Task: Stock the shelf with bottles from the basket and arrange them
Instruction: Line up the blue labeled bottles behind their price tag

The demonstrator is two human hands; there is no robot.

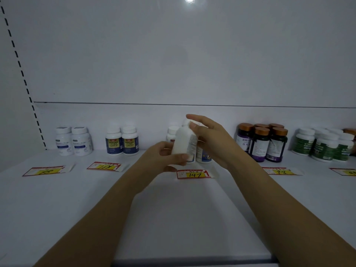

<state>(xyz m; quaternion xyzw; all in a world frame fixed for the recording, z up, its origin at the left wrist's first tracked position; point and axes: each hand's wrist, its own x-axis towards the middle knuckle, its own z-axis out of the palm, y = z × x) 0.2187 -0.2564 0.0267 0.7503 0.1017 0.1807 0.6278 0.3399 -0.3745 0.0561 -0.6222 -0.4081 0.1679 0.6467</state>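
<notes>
Nearest, shelf deck: white, level. The basket is not in view.

Price tag, marked 147: lies flat, just before the hands.

Left hand: fingers curled round the lower half of the white bottle, which is held tilted above the deck, just over the tag.

Right hand: fingers loosely spread, touching the bottle's upper part, not closed round it.

Stocked bottles: stand just behind the held one, partly hidden.

Handling note: small print faces out, so likely turn the front label forward, bring the bottle upright and seat it beside its likes without knocking them.

Farther back: navy-labelled pair to the left, copper-capped dark bottles to the right.
</notes>
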